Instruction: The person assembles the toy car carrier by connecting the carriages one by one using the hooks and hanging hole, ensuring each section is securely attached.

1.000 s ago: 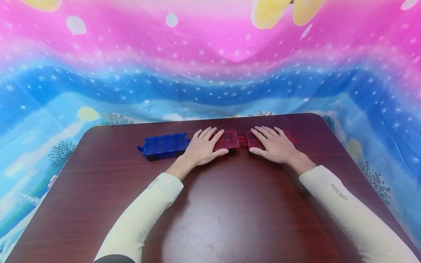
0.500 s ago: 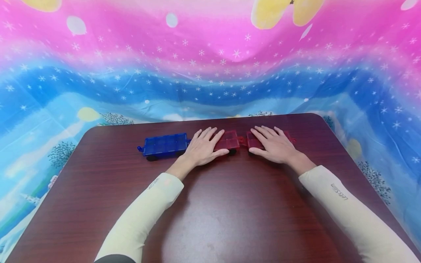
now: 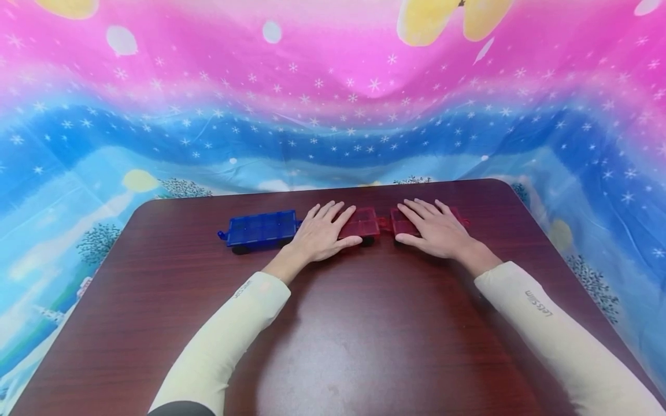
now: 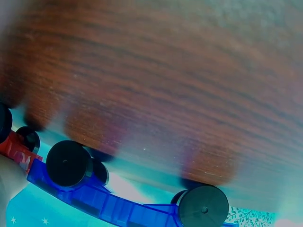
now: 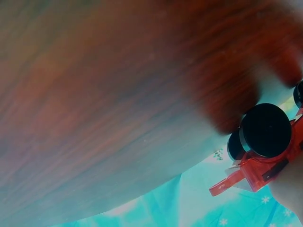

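Note:
Three flat, see-through toy cars on black wheels stand in a row near the far side of the table. My left hand point(image 3: 322, 234) lies spread over the middle red toy car point(image 3: 362, 222), covering its left part. Over the right-hand red toy car point(image 3: 402, 222) rests my right hand point(image 3: 434, 231), fingers straight and pointing away. Between the two hands, the red cars meet at a small red coupling point(image 3: 383, 223). To the left stands the blue toy car point(image 3: 261, 230); its hook reaches the left hand, which hides the join. The right wrist view shows a wheel point(image 5: 266, 130) on the tabletop.
The dark reddish-brown table point(image 3: 333, 335) has rounded far corners. Behind it and along both sides hangs a pink and blue cloth point(image 3: 312, 115) with snowflakes and trees. Pale sleeves point(image 3: 224, 335) cover both forearms.

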Demonstrator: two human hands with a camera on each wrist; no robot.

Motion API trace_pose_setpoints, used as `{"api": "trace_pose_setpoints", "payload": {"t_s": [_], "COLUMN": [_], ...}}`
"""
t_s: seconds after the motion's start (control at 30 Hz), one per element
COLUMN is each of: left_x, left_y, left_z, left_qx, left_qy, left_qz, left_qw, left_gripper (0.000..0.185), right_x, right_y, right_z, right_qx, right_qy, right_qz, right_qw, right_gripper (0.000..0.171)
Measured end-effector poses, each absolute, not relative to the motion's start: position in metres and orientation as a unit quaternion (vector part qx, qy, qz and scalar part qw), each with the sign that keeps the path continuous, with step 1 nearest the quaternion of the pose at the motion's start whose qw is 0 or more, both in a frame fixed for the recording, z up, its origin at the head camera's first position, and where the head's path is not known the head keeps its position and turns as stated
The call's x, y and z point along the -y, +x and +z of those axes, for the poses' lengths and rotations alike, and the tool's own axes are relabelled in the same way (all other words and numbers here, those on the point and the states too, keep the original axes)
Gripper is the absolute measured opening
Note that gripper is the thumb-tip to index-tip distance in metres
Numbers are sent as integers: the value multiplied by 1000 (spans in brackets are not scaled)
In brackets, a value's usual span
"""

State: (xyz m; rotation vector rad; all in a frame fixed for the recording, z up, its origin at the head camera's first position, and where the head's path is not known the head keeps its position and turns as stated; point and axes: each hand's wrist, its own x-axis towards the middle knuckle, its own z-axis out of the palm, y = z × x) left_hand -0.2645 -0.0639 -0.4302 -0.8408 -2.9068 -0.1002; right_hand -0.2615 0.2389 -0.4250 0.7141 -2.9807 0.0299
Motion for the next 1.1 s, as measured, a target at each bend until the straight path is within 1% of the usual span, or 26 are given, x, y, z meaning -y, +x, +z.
{"api": "trace_pose_setpoints", "payload": {"t_s": [0.6, 0.97, 1.1], "left_x": [63, 65, 64], "left_y": [-266, -265, -265], "left_z": [-428, -427, -426], "left_qx": [955, 954, 954], "left_qy": [-291, -295, -298], "left_qz": [-16, 2, 2], "left_qw": [50, 47, 44], "left_gripper": [87, 85, 85], "right_x": [-242, -239, -238], "right_y": [-257, -257, -256], "right_z": [-424, -424, -423], "right_qx": [972, 971, 972], "right_qy": [231, 234, 232], "right_qz": [15, 4, 5], "right_qw": [31, 47, 42], "right_gripper": [88, 88, 88]}}
